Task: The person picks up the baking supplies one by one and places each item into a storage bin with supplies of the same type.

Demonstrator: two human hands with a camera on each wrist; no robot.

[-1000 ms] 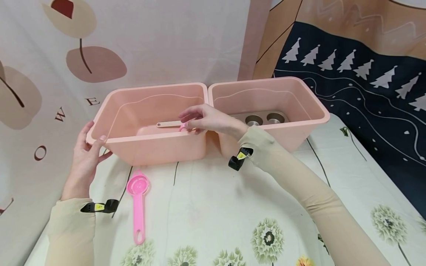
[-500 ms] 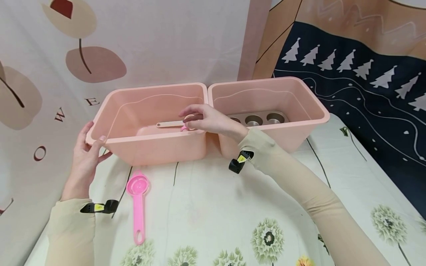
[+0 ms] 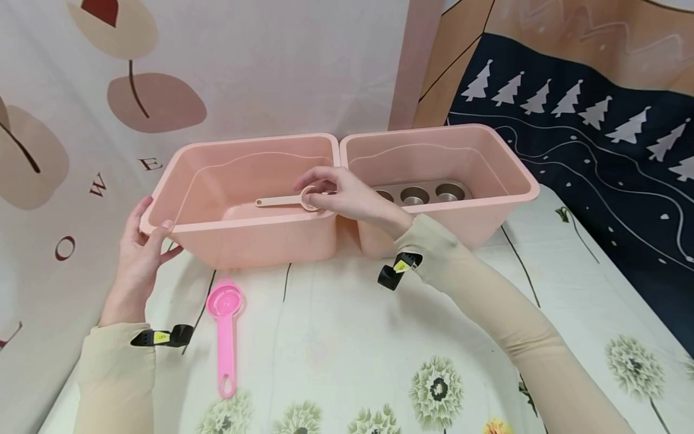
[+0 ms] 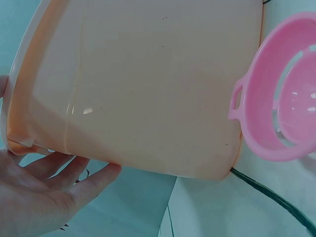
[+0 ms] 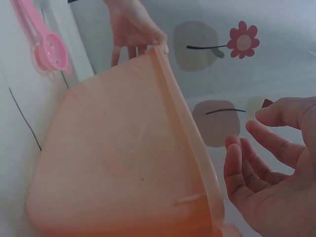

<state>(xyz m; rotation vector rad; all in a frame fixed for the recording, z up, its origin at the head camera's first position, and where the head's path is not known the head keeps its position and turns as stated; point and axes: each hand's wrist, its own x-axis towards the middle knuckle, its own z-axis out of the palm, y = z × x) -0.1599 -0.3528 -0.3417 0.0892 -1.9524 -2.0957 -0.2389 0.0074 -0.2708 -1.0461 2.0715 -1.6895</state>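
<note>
My left hand [image 3: 137, 259] grips the left corner of a pale pink bin [image 3: 255, 241], thumb over the rim and fingers under it. My right hand [image 3: 352, 194] hangs over that bin's right end, fingers loosely bent; nothing shows between them in the right wrist view. Just below its fingertips lies a whitish measuring spoon [image 3: 276, 201] in the bin, handle to the left and round bowl partly hidden by the fingers. Whether they touch it, I cannot tell. A pink egg separator [image 3: 226, 343] lies on the table in front of the bin.
A second pink bin [image 3: 461, 220] stands close against the right side of the first. Inside it is a metal muffin tin [image 3: 429, 188], partly hidden by the front wall. Printed cloths cover the table [image 3: 336, 325] and the wall [image 3: 271, 60] behind.
A small pink thing near my right fingertips is no longer visible, and the spoon's round bowl now shows. My right hand has shifted slightly right; the left hand has not moved.
</note>
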